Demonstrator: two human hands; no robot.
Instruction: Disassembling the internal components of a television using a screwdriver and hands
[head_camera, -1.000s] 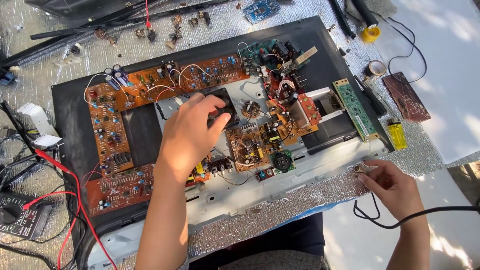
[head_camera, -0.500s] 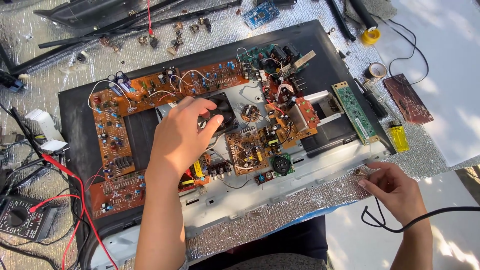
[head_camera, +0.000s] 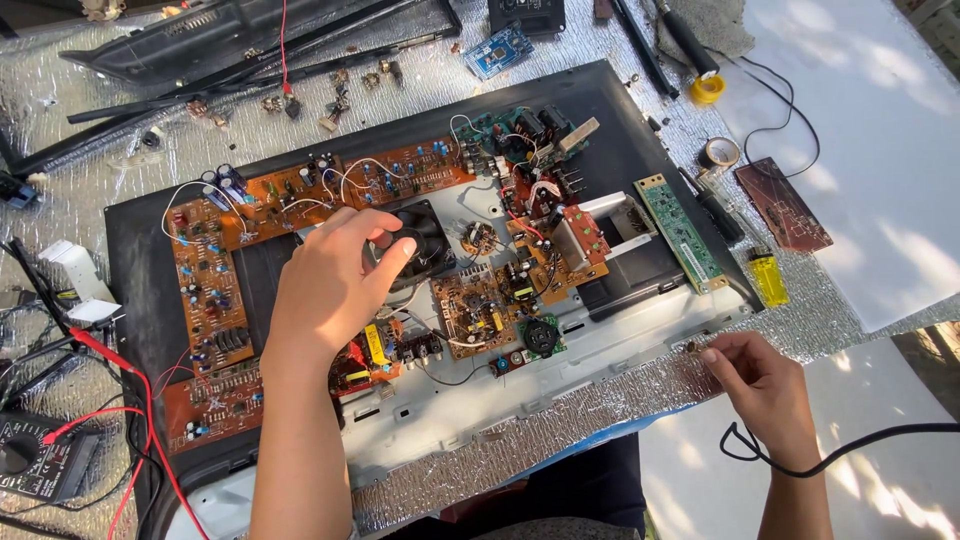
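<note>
Curling shut on the round black fan, the left hand hides its hub; right hand pinches something tiny, unclear, beside the fan's panel.

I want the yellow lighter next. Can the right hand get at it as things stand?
Probably yes: the yellow lighter lies uncovered on the foil just beyond the right hand, though its fingers pinch a small part.

Pretty harsh daylight is thrown over everything, and the white sheet is nearly blown out with dappled shadows. Left of that sheet, glare is scattered across the crinkled silver foil. Focus is kept sharp throughout.
</note>
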